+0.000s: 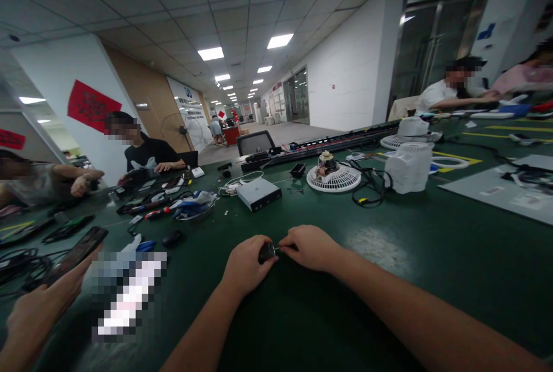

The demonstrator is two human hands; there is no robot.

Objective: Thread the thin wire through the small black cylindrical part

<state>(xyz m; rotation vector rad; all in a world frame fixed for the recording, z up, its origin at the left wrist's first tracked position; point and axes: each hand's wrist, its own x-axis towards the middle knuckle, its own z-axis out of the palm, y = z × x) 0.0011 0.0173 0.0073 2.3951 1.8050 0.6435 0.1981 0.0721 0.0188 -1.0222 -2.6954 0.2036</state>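
Above the green tabletop, my left hand is closed around a small dark rounded part with a shiny end facing right. Its exact kind is not clear. A thin metal rod bridges the short gap from that part to my right hand, whose thumb and index finger pinch its outer end. Both hands are close together, fingertips nearly meeting. Beyond them lies a grey metal box like a disc drive. A white fan grille with a motor on it rests farther right.
A neighbour's hand holds a phone at the left edge. A computer mouse, tools and cables lie left of my hands. A white housing, black cable and grey board are on the right. Other people sit around the table.
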